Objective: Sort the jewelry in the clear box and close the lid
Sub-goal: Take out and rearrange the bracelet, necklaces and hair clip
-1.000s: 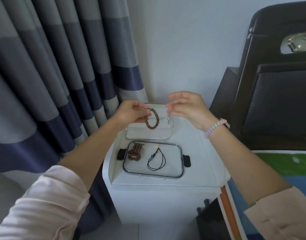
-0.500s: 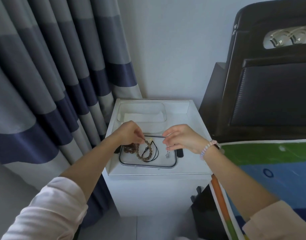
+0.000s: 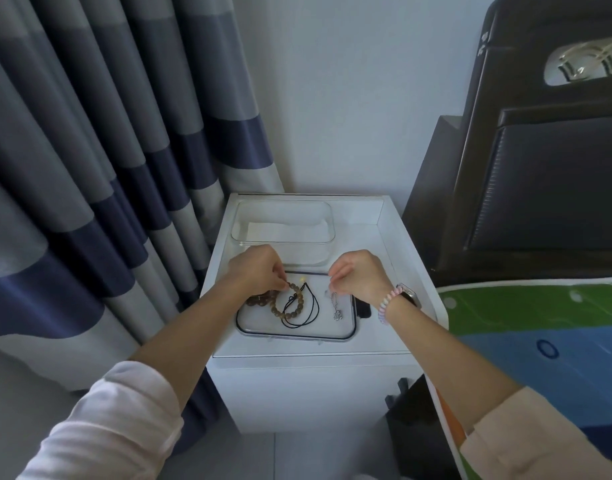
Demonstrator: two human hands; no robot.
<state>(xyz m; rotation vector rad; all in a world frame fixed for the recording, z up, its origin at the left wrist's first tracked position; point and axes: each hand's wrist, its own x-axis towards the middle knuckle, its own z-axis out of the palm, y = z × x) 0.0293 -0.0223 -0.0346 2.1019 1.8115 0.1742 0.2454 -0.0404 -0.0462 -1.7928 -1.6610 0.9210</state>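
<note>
At the bedside, we are working over a white nightstand (image 3: 394,327) hemmed in by a striped curtain (image 3: 107,168) on the left and a dark headboard (image 3: 540,168) on the right, with the raised rim of the stand bordering the sides and bare tabletop lying open to the right of the tray. Our left hand (image 3: 259,271) is pinching the top of a brown bead bracelet (image 3: 290,303) between thumb and fingertips, the loop lying inside the black-rimmed lid (image 3: 297,336) beside a darker bead cluster (image 3: 257,299) and overlapping a black cord necklace (image 3: 306,306). Our right hand (image 3: 361,275) is closing its fingertips on a silver charm chain (image 3: 336,308) dangling over the lid's right half. The clear box (image 3: 283,223) is sitting just behind both hands, open, a white sheet lining its bottom.
</note>
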